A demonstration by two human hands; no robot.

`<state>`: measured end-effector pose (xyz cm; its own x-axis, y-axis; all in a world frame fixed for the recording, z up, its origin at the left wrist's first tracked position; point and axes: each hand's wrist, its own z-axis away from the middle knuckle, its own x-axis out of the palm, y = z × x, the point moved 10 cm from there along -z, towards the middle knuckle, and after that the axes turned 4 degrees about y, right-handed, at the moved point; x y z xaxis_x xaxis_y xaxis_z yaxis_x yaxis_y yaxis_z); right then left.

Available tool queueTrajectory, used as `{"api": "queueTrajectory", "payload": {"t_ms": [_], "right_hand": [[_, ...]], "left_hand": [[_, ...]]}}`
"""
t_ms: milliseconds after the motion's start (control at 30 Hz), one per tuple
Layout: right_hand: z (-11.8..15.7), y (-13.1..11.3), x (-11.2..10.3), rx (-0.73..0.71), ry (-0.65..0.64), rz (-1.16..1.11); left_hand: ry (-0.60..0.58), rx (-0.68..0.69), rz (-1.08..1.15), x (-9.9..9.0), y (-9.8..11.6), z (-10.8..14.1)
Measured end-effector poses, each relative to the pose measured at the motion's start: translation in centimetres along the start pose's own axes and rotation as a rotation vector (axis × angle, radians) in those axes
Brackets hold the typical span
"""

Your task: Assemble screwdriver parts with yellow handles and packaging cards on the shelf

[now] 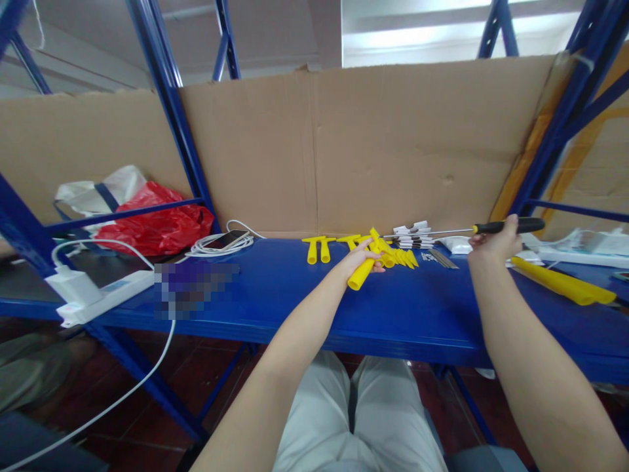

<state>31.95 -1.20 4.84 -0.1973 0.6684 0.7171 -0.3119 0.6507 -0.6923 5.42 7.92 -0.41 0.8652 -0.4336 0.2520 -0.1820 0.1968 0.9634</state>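
Observation:
My left hand (pixel 358 259) is closed around a yellow T-shaped plastic handle (pixel 362 274), its hollow round end pointing toward me. In my right hand (pixel 496 244) is a long screwdriver (pixel 531 225) with a black and yellow grip. Its thin shaft runs left, roughly level, toward the top of the yellow handle; whether the tip touches is too small to tell. Two similar yellow T-shaped pieces (pixel 312 252) lie left of my left hand. Several more yellow pieces (pixel 405 258) are bunched just to its right.
Behind the yellow pieces are black-and-white small parts (pixel 413 235), with thin metal strips (pixel 443 259) nearby. A larger yellow piece (pixel 565 282) lies right. Leftward are a phone (pixel 227 240), coiled cable, red bag (pixel 157 219) and power strip (pixel 115 298). Cardboard (pixel 393 144) and blue posts bound the table.

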Motion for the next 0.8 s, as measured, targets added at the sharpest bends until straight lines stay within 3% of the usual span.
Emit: {"api": "queueTrajectory", "payload": {"t_ms": [433,633,800], "right_hand": [[0.6,0.9,1.4,0.071,-0.103,0.084],[0.9,1.5,1.9,0.176,-0.15,0.013],[0.8,1.7,2.8,0.21,-0.266,-0.08]], "left_hand": [[0.136,0.036,-0.032,-1.0,0.3,0.0],[0.143,0.048,-0.022,-1.0,0.3,0.0],[0.159,0.058,-0.015,-1.3,0.4,0.0]]}}
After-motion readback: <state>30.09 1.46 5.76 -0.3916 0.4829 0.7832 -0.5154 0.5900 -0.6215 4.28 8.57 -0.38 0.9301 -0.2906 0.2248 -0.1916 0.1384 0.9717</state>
